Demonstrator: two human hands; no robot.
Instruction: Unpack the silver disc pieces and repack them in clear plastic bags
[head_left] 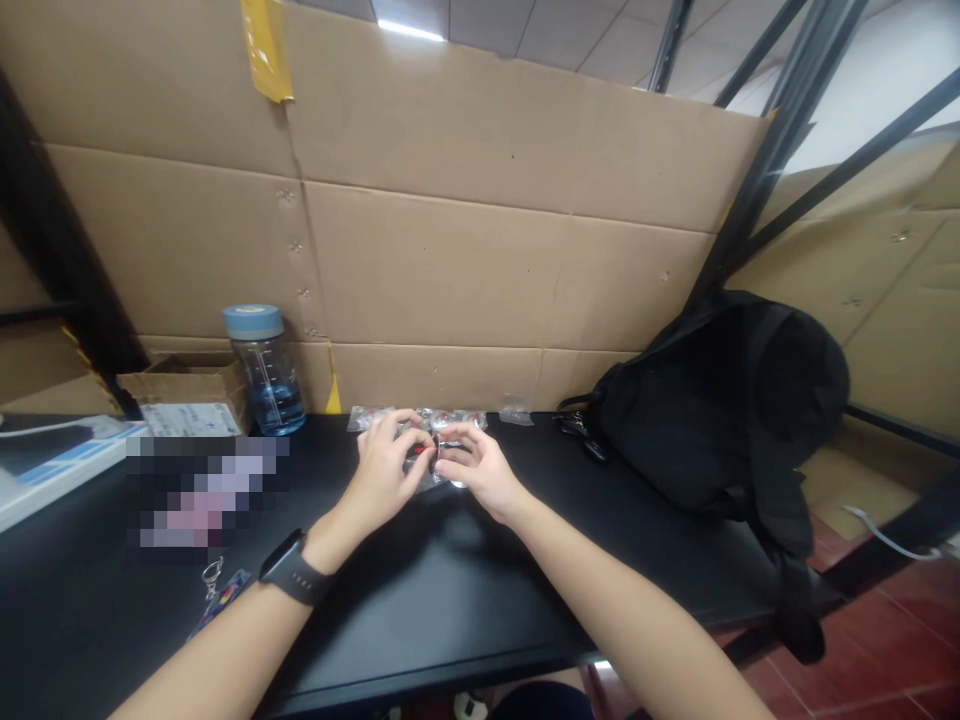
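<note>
My left hand [386, 458] and my right hand [472, 462] meet over a black table [450, 580], fingers pinched together on a small clear plastic bag [435, 455] with red and dark bits inside. A black watch [295, 572] sits on my left wrist. Several more small clear bags [420, 418] lie in a heap just behind my hands, by the cardboard wall. What exactly sits inside the held bag is too small to tell.
A clear water bottle with a blue lid [264, 368] and a small cardboard box [191, 392] stand at back left. A black backpack [720, 410] fills the right side. Keys [217, 585] lie near my left forearm. A cardboard wall [480, 220] backs the table.
</note>
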